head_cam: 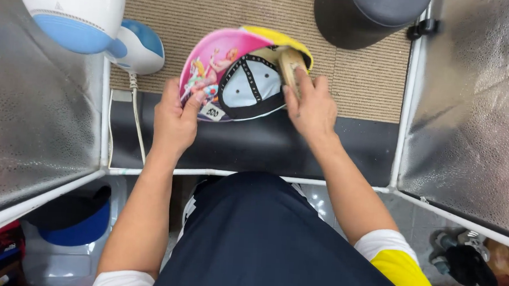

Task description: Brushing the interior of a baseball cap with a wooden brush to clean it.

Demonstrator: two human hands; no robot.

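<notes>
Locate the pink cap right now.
Head view, upper centre: the pink cap is held upside down over the dark mat, between the left hand and right hand.

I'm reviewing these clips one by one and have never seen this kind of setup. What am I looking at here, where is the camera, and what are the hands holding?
There is no machine here: one camera worn on a person's head looks down at their two bare hands. The left hand grips the pink brim of an upturned cap, so its pale lining faces up. The right hand presses a tan wooden tool, perhaps a brush, inside the cap. Below lies a beige mat, with silvery reflective panels on both sides. A white and blue appliance stands at top left, and a dark round container at top right.
</notes>
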